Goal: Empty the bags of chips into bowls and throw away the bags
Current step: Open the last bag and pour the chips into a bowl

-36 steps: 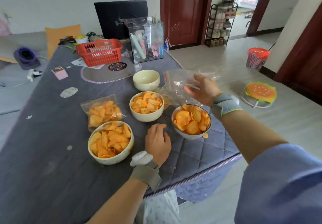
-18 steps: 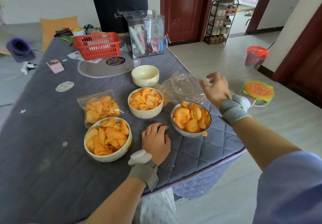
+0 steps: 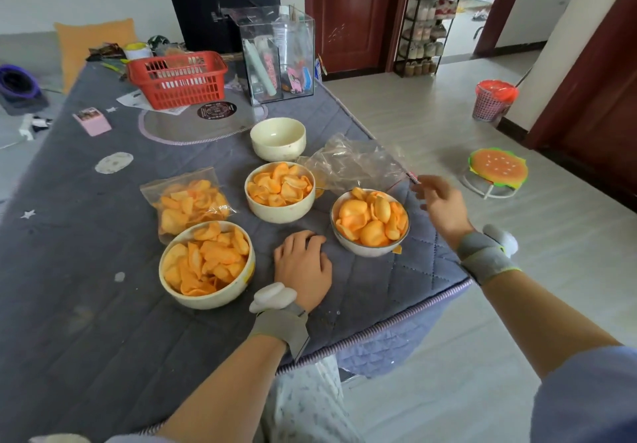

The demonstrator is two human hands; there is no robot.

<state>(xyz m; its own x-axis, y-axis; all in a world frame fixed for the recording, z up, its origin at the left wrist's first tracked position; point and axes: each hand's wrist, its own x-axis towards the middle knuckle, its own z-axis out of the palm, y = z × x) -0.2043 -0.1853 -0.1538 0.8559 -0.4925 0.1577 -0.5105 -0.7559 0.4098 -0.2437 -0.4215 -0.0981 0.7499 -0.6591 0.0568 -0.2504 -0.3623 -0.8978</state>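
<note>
The right hand (image 3: 443, 203) has just let go of the empty bag (image 3: 355, 164): a second ago it was holding the crumpled clear plastic up over the bowls, and now the bag lies on the counter (image 3: 86, 322) behind the right-hand bowl (image 3: 370, 222), its red-striped edge just beside the fingertips. That hand hangs off the counter's corner with its fingers loosely spread and nothing in them. The left hand (image 3: 303, 267) has not shifted; it lies flat, palm down, on the quilted cover between the near bowl (image 3: 206, 264) and the right-hand bowl, gripping nothing. Three bowls are heaped with orange chips, the middle bowl (image 3: 280, 191) among them, while the empty bowl (image 3: 277, 137) stands farther back with nothing in it. One full bag (image 3: 189, 201) of chips lies sealed, by the look of it, to the left of the middle bowl and touching the near bowl's far rim. So I judge one pour finished and one left, with the full bag meant for the empty bowl. The bag put down has not been thrown away, and the pink bin (image 3: 492, 100) with its red liner stands well apart on the floor by the doorway.
</note>
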